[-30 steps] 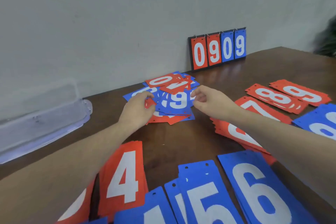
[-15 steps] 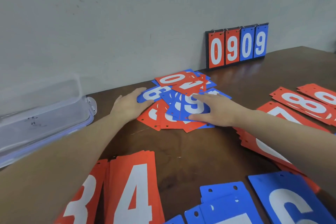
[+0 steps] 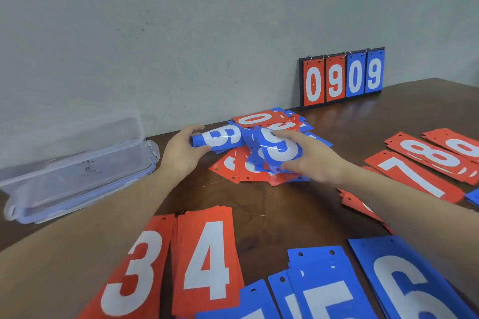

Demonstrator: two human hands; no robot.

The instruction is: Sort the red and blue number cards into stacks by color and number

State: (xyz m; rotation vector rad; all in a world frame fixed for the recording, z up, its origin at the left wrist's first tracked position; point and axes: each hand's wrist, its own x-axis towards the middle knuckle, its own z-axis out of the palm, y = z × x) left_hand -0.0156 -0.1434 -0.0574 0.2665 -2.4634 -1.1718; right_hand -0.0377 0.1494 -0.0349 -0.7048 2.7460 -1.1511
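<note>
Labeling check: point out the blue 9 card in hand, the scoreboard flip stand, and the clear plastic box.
blue 9 card (image 3: 281, 149): head view, on the white digit.
scoreboard flip stand (image 3: 334, 80): head view, on its second red card, the 9.
clear plastic box (image 3: 77, 153): head view, on its front wall.

White numerals are printed on red cards (image 3: 207, 261) and blue cards (image 3: 404, 282). The scoreboard (image 3: 342, 77) is black-backed, with two red and two blue panels. The table (image 3: 280, 204) is dark brown wood-grained.
</note>
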